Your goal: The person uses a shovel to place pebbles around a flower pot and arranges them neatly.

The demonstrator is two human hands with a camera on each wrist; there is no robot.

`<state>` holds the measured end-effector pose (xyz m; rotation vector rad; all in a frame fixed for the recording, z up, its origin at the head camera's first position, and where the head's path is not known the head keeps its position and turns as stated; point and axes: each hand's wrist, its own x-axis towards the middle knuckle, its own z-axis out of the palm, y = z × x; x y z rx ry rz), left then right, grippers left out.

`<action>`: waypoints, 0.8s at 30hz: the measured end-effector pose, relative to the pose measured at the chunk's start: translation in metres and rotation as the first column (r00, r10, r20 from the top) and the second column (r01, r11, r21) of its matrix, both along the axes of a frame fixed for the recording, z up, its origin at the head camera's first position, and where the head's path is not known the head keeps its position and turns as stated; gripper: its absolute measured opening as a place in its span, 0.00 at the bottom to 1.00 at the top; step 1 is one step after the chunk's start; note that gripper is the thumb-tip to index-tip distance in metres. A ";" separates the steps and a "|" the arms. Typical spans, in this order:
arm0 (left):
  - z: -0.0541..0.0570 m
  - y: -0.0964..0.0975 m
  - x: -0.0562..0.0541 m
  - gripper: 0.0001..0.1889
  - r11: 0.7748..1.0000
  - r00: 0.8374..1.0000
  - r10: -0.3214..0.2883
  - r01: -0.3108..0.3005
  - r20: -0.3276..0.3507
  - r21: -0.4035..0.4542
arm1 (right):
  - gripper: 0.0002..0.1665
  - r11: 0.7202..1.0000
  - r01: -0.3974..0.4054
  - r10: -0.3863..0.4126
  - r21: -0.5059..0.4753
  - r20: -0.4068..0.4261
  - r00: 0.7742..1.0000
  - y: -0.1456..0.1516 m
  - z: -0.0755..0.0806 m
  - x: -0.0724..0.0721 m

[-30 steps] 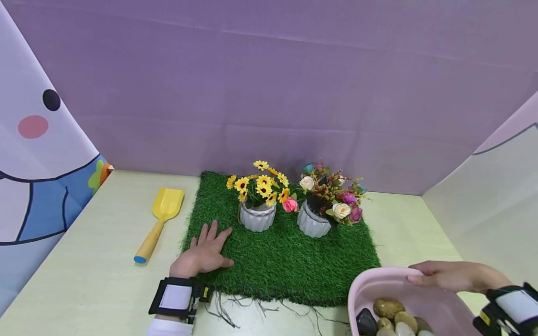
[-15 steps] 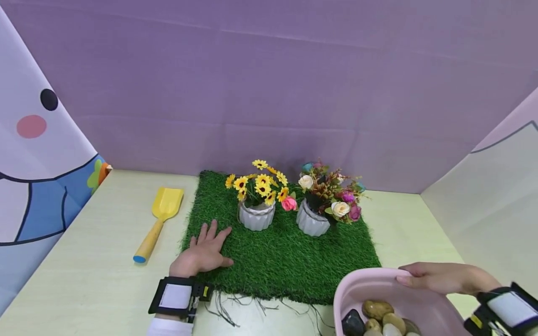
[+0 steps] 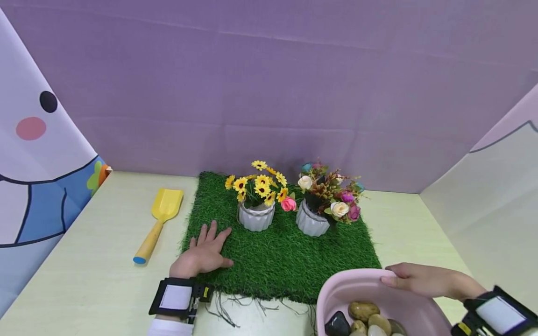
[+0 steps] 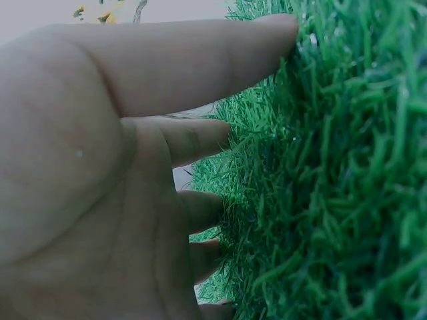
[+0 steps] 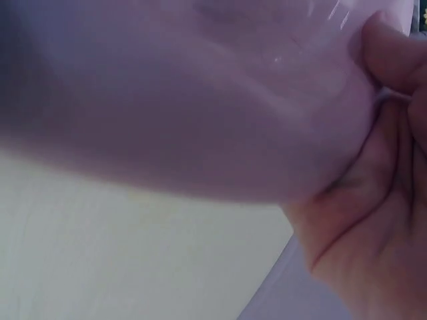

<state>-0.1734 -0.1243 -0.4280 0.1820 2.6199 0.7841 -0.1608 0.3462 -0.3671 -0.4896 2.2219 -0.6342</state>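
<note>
My left hand rests on the left part of a green artificial grass mat, fingers spread. In the left wrist view its fingertips touch the blades. At the lower right, my right hand grips the rim of a pink plastic basin, thumb on the inside. Several smooth stones lie in the basin, among them a black stone and a brown stone. The frame's bottom edge cuts off the basin. In the right wrist view the basin's wall fills the upper part.
Two white pots stand on the mat's far half: one pot with yellow flowers, the other pot with mixed flowers. A yellow toy shovel lies left of the mat. A purple cloth backdrop closes the back.
The right hand has moved the pink basin leftward, so it now overlaps the mat's front right corner in view. The left hand has stayed in place.
</note>
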 end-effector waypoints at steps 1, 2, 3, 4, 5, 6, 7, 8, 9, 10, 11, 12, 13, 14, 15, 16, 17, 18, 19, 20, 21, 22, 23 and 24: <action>0.000 0.000 0.000 0.42 1.000 1.000 0.000 0.000 0.000 0.001 | 0.17 1.000 -0.006 0.006 -0.001 -0.017 1.000 -0.001 -0.001 0.000; 0.000 0.000 0.001 0.42 1.000 1.000 0.000 0.000 0.000 0.001 | 0.17 1.000 -0.009 0.009 -0.003 -0.028 1.000 -0.002 -0.002 0.001; 0.000 0.000 0.001 0.42 1.000 1.000 0.001 -0.001 0.000 0.001 | 0.17 1.000 -0.008 0.008 0.000 -0.038 0.999 -0.003 -0.002 0.001; -0.001 0.000 0.001 0.42 1.000 1.000 0.001 -0.001 0.000 0.001 | 0.17 1.000 -0.002 0.002 0.002 -0.038 0.999 -0.004 -0.003 0.001; -0.001 0.000 0.001 0.42 1.000 1.000 -0.002 0.002 0.000 0.002 | 0.17 1.000 0.005 -0.005 0.006 -0.039 0.999 -0.004 -0.003 0.002; -0.002 0.000 0.001 0.42 1.000 1.000 -0.003 0.003 -0.001 0.002 | 0.17 1.000 0.008 -0.008 0.008 -0.041 0.999 -0.005 -0.004 0.002; -0.002 0.000 0.001 0.42 1.000 1.000 -0.004 0.004 -0.001 0.001 | 0.18 1.000 0.018 -0.017 0.009 -0.040 0.999 -0.006 -0.004 0.003; -0.002 0.000 0.001 0.42 1.000 1.000 -0.004 0.004 -0.002 0.000 | 0.19 0.999 0.031 -0.030 0.009 -0.035 0.999 -0.007 -0.004 0.003; -0.003 0.000 0.001 0.42 1.000 1.000 -0.004 0.004 -0.003 -0.001 | 0.21 0.999 0.041 -0.041 0.011 -0.033 0.999 -0.008 -0.004 0.004; -0.003 0.000 0.001 0.42 1.000 1.000 -0.004 0.004 -0.003 -0.001 | 0.22 0.999 0.050 -0.050 0.013 -0.034 0.998 -0.008 -0.004 0.004; -0.003 0.001 0.001 0.42 1.000 1.000 -0.002 0.002 -0.002 -0.002 | 0.23 0.999 0.053 -0.053 0.011 -0.034 0.998 -0.009 -0.004 0.005; -0.004 0.001 0.001 0.42 1.000 1.000 0.000 0.000 -0.003 -0.002 | 0.23 0.999 0.053 -0.053 0.007 -0.034 0.998 -0.010 -0.003 0.005; -0.004 0.001 0.001 0.42 1.000 1.000 0.003 -0.003 -0.002 -0.001 | 0.23 0.999 0.053 -0.053 0.003 -0.034 0.998 -0.011 -0.003 0.006; -0.003 0.001 0.001 0.42 1.000 1.000 0.005 -0.005 -0.001 0.000 | 0.22 0.999 0.052 -0.052 0.001 -0.036 0.998 -0.012 -0.003 0.006; -0.004 0.001 0.001 0.42 1.000 1.000 0.006 -0.006 0.001 0.000 | 0.21 0.999 0.048 -0.048 -0.001 -0.039 0.998 -0.014 -0.002 0.007; -0.003 0.001 0.001 0.42 1.000 1.000 0.006 -0.006 0.002 0.001 | 0.19 0.999 0.043 -0.044 -0.006 -0.041 0.998 -0.015 -0.002 0.007; -0.003 0.001 0.001 0.42 1.000 1.000 0.006 -0.006 0.003 0.000 | 0.18 0.999 0.043 -0.043 -0.013 -0.038 0.998 -0.016 -0.002 0.008; -0.003 0.001 0.001 0.42 1.000 1.000 0.006 -0.006 0.002 -0.001 | 0.18 0.999 0.041 -0.042 -0.020 -0.035 0.999 -0.018 -0.002 0.008; -0.003 0.001 0.001 0.42 1.000 1.000 0.004 -0.004 0.003 -0.001 | 0.18 0.999 0.043 -0.044 -0.024 -0.032 0.999 -0.019 -0.002 0.008; -0.002 0.001 0.001 0.42 1.000 1.000 0.003 -0.003 0.002 -0.001 | 0.18 0.999 0.047 -0.047 -0.020 -0.035 0.998 -0.021 -0.002 0.008; -0.002 0.001 0.001 0.42 1.000 1.000 0.003 -0.003 0.001 0.000 | 0.18 0.999 0.046 -0.046 -0.018 -0.034 0.998 -0.022 -0.002 0.008; -0.002 0.001 0.001 0.42 1.000 1.000 0.002 -0.002 0.000 0.001 | 0.18 0.999 0.042 -0.043 -0.029 -0.030 0.999 -0.024 -0.002 0.007; -0.002 0.001 0.001 0.42 1.000 1.000 0.003 -0.003 0.000 0.002 | 0.18 0.999 0.038 -0.039 -0.038 -0.026 0.999 -0.025 -0.003 0.007; -0.002 0.000 0.000 0.42 1.000 1.000 0.003 -0.003 0.001 0.003 | 0.18 0.999 0.033 -0.034 -0.044 -0.029 0.999 -0.027 -0.003 0.006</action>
